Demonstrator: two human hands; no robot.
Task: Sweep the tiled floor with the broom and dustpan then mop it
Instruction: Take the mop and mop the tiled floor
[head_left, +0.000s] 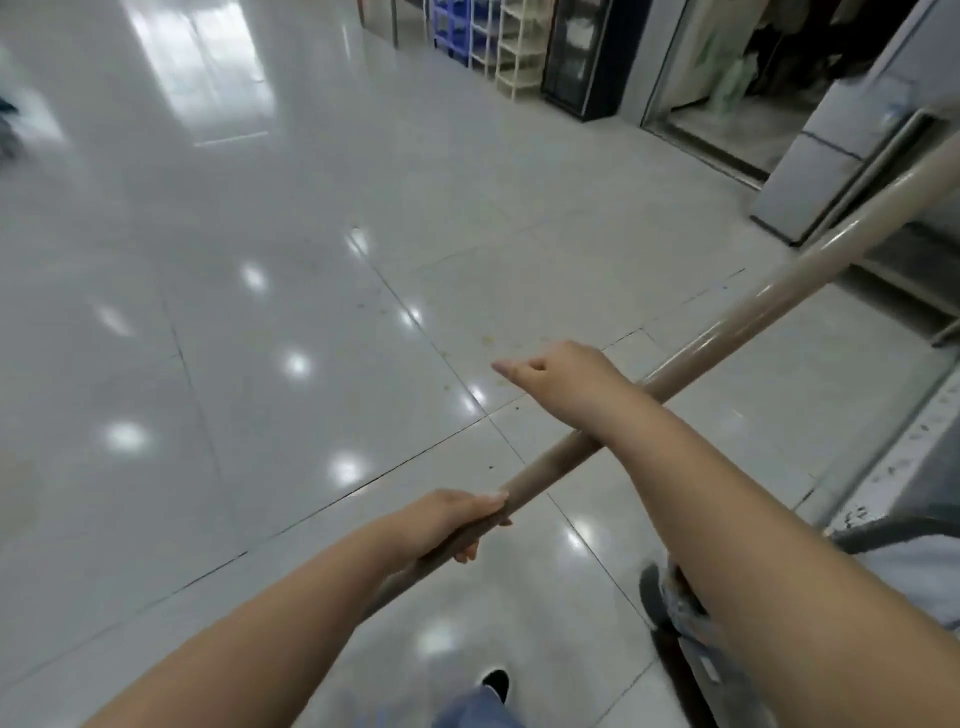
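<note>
Head view, the only one: a person stands on the glossy grey tiled floor (260, 322), holding a long beige handle (737, 312) that runs from low near the body up and off the right edge of the frame. The left hand (447, 525) wraps the lower part of the handle, fingers curled under it and thumb laid along the top. The right hand (561, 379) lies over the handle further up, forearm crossing it; its fingers are bent and the forefinger juts leftward, but whether they close round the shaft cannot be told. The head of the tool is out of frame, so broom or mop cannot be told, and no dustpan shows. Small yellowish crumbs (488, 340) lie scattered on the tiles just beyond the right hand, along a grout line, which suggests the sweeping step is in hand and the floor not yet done. The next move likely calls for bringing the working end round to those crumbs and drawing them into one heap. Containers: far back against the wall stand blue plastic drawers (454, 26), a cream open rack (519, 47) and a dark glass-fronted cabinet (576, 52); their contents are too blurred to name. A grey metal cabinet (831, 161) stands at right.
</note>
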